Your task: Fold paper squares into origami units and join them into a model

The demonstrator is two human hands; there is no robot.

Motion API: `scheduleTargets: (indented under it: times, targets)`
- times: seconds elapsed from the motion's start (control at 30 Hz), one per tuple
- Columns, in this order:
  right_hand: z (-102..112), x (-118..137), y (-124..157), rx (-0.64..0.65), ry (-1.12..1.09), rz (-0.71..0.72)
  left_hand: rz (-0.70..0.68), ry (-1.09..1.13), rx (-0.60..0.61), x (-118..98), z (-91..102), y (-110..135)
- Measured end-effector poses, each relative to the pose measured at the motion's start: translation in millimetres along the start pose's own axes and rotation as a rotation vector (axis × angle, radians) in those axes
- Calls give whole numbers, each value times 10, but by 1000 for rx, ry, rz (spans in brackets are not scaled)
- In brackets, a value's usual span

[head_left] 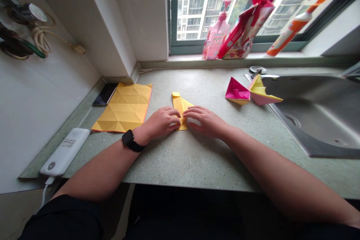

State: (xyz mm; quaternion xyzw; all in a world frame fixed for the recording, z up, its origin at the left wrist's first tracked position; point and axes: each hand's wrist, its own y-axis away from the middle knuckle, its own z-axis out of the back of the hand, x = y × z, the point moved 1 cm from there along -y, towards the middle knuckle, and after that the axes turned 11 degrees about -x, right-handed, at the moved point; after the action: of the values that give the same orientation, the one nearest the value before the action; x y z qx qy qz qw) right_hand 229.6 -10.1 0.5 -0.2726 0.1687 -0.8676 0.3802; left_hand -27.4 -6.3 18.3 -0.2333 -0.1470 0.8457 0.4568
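A small piece of folded yellow paper [179, 102] lies on the counter in front of me, with a flap at its top left and a slanted right side. My left hand [162, 121], with a black watch on its wrist, curls its fingers onto the paper's left side. From the right, my right hand [206, 120] presses bent fingers on the paper's right side. The fingertips of both hands nearly meet over it and cover part of its middle. A larger creased yellow sheet [126, 105] with a red underside rests left of my left hand.
A phone [105, 94] and a white power bank [66, 152] lie to the left. Pink and yellow folded paper shapes, one magenta [237, 90] and one yellow [260, 92], stand beside the metal sink [317, 108]. A pink pump bottle [216, 37], a red bag [246, 30] and an orange-white tube [292, 30] line the windowsill.
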Motion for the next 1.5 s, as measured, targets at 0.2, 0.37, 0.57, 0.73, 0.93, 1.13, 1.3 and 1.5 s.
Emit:
scheduleTargets:
  times: [0.2, 0.37, 0.57, 0.73, 0.93, 1.13, 1.3, 1.5]
  targets:
    - [49, 92, 11, 33, 15, 25, 14, -10, 23, 24, 7, 9]
    - [40, 108, 16, 104, 33, 3, 36, 11, 46, 18, 14, 12]
    - [54, 70, -2, 73, 108, -38, 77, 15, 52, -4, 22, 13]
    - [89, 15, -6, 60, 148, -84, 84, 11, 68, 2, 10, -1]
    - [69, -90, 4, 48, 133, -100, 102, 5, 76, -27, -1, -22]
    - [55, -117, 22, -34, 101, -53, 104, 1, 33, -22, -25, -15]
    - [27, -44, 35, -3, 63, 59, 91, -22, 22, -15, -8, -7]
    - [-6, -16, 44, 81, 85, 42, 155, -109, 0, -10, 26, -9]
